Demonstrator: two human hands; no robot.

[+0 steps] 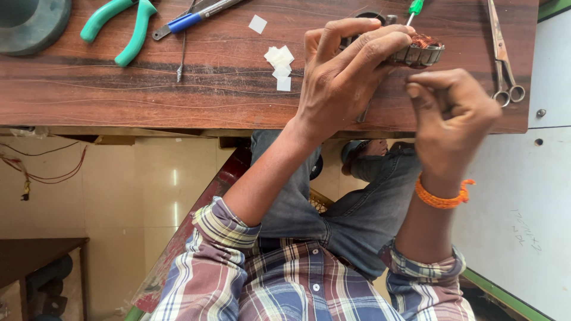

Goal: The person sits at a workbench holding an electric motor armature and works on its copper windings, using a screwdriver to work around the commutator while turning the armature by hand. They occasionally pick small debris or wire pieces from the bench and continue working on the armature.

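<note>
My left hand [342, 71] grips a small round motor stator [419, 52] with grey metal slots and copper winding, held on the wooden workbench [148, 89]. My right hand [452, 116] is just below and right of the stator, fingers pinched together close to its rim; whether something thin sits between the fingers is hidden. An orange thread band [443, 199] circles my right wrist. A green-handled screwdriver [414, 8] pokes out behind the stator.
Small white paper slips [279, 62] lie left of my left hand. Green-handled pliers [125, 27], a blue-handled tool [190, 21] and a dark round base [30, 24] sit at far left. Scissors [502, 53] lie at right.
</note>
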